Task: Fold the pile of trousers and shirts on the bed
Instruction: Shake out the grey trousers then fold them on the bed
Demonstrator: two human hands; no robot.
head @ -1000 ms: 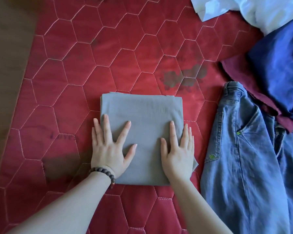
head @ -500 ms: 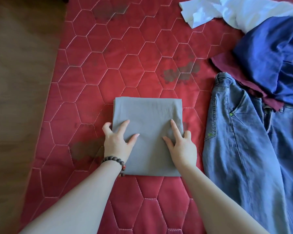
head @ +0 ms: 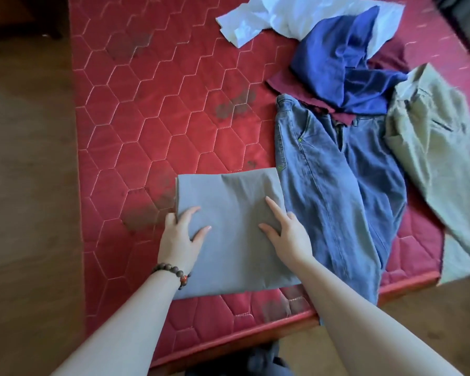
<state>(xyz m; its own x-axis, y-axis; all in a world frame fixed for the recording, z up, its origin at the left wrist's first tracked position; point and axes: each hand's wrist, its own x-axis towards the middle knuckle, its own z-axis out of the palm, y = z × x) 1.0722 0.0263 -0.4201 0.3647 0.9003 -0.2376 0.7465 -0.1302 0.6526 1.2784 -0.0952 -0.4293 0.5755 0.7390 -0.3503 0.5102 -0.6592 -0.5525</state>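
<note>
A folded grey garment [head: 234,210] lies as a neat rectangle on the red quilted bed [head: 152,109]. My left hand [head: 181,232], with a bead bracelet at the wrist, grips the garment's left edge, thumb on top and fingers curled round the side. My right hand [head: 288,229] holds the right edge, index finger stretched over the top and other fingers tucked beside it. To the right lie blue jeans [head: 334,180], spread flat and unfolded.
Behind the jeans sit a crumpled blue shirt [head: 339,61], a maroon garment [head: 285,82] and a white shirt [head: 277,14]. Khaki trousers [head: 434,147] hang over the bed's right side. The bed's front edge [head: 255,340] is close to me; wooden floor [head: 27,185] lies left.
Both hands went from pressing flat on the grey garment to curling round its side edges. The view pulled back, showing more of the bed, the khaki trousers and the front edge.
</note>
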